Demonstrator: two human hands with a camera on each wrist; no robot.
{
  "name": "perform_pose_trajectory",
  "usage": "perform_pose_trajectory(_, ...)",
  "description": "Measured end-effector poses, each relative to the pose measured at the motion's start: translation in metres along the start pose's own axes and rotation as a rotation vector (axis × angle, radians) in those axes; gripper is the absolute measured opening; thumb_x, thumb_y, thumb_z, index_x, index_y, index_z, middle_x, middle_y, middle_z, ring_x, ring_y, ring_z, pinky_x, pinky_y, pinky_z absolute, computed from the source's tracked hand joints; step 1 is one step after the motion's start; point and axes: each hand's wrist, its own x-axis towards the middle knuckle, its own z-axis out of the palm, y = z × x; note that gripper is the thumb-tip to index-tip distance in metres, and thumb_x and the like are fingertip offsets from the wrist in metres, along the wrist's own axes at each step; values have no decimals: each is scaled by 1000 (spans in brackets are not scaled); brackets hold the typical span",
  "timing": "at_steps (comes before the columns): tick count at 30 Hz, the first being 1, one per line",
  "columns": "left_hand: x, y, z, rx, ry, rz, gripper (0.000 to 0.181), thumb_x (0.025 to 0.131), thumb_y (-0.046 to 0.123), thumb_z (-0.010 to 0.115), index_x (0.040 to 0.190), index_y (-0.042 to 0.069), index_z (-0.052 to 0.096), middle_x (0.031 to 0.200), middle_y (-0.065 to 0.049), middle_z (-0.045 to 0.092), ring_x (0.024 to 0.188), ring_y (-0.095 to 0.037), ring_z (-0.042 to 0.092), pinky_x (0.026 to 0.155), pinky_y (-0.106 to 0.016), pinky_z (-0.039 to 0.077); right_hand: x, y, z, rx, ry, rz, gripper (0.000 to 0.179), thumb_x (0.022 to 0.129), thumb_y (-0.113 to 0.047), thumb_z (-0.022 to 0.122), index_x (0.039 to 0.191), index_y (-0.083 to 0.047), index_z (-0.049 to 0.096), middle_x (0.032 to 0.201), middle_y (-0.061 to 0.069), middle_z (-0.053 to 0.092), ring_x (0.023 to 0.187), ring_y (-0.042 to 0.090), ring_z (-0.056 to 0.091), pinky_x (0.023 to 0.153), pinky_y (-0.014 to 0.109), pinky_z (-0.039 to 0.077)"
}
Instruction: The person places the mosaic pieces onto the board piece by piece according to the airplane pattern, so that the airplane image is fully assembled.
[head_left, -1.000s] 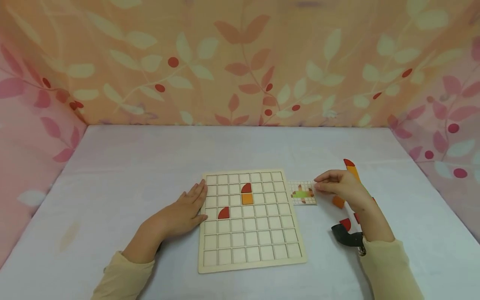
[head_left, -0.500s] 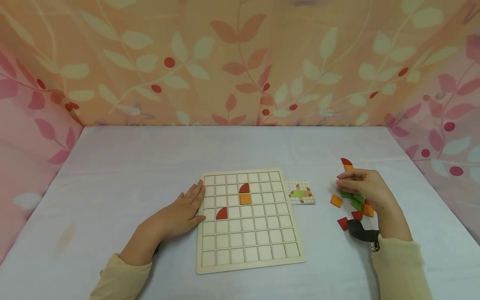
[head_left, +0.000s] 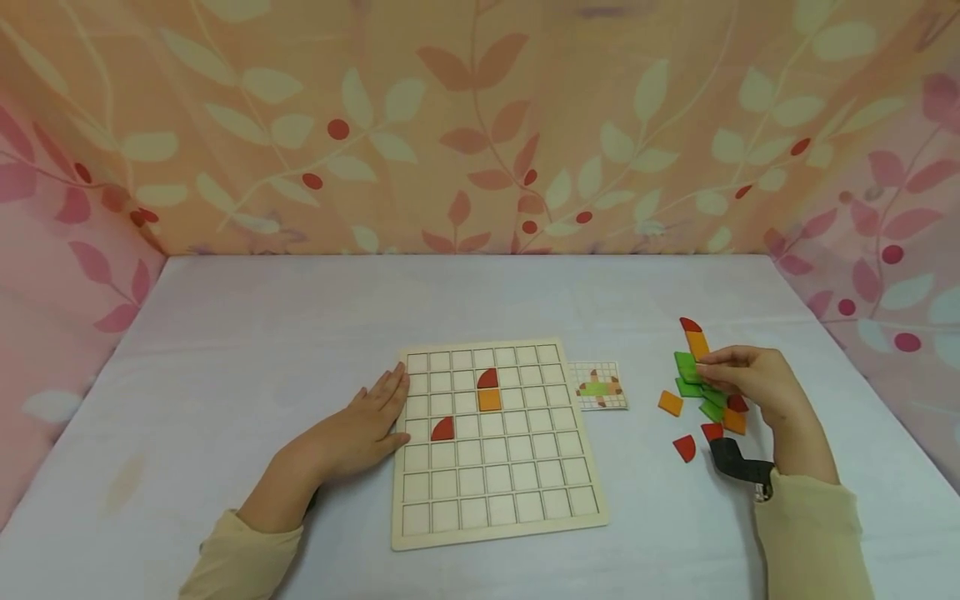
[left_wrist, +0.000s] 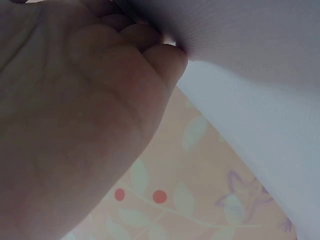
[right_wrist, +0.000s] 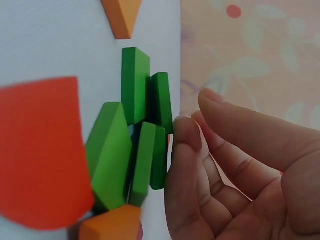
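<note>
My left hand (head_left: 363, 433) lies flat with straight fingers, its fingertips on the left edge of a wooden grid board (head_left: 471, 481). On the board sit a red quarter-round tile (head_left: 488, 378), an orange square tile (head_left: 490, 401) just below it, and a second red quarter-round tile (head_left: 443, 429) further left. Over at the right, my right hand (head_left: 757, 383) is at a pile of green tiles (head_left: 686, 365). In the right wrist view its thumb and forefinger are apart with nothing between them, the forefinger beside the green tiles (right_wrist: 111, 155). The left wrist view shows the left palm (left_wrist: 95, 115).
A small pattern card (head_left: 597, 386) lies against the board's right side. Around the green pile are orange tiles (head_left: 671, 403) and red quarter-round tiles (head_left: 685, 448). Patterned cloth (head_left: 480, 125) walls the white table at the back and both sides.
My right hand has moved right, away from beside the card to the tile pile, uncovering several tiles. The left hand stays at the board's edge, and the tiles on the board have not moved.
</note>
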Motion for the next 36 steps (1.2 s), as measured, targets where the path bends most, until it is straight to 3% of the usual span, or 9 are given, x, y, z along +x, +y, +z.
perform_pose_trajectory(5,0,0,1,-6,1,6,72,98,22,51,147,-9,10,155,-23,-1,141,-39,3,110,-58,11,2,2,1,-27,-3,33,54,89,-34,66,122,7,56,90,-2,65,75,6,63,74,28,45)
perform_pose_trajectory(10,0,-1,1,-12,1,16,71,98,22,50,147,-9,9,155,-23,-2,141,-40,2,110,-58,11,3,4,3,-59,0,53,53,88,-34,67,122,6,56,93,1,64,77,11,60,68,24,48)
perform_pose_trajectory(17,1,-2,2,-13,-8,1,72,98,23,49,147,-8,8,155,-21,-4,142,-38,0,111,-57,9,4,3,8,-108,40,65,50,87,-31,68,121,4,57,90,6,61,77,23,52,59,28,46)
perform_pose_trajectory(30,1,-2,1,-14,-2,1,73,98,23,50,147,-9,8,155,-22,-3,141,-39,0,110,-58,9,6,2,8,-145,13,24,50,86,-26,69,122,7,57,82,5,53,72,21,48,55,27,42)
perform_pose_trajectory(36,1,-2,2,-23,-3,3,73,97,23,51,147,-9,9,155,-23,-3,141,-40,1,110,-59,9,4,2,8,-147,-9,-9,43,85,-24,71,114,6,59,80,4,56,70,19,49,55,26,43)
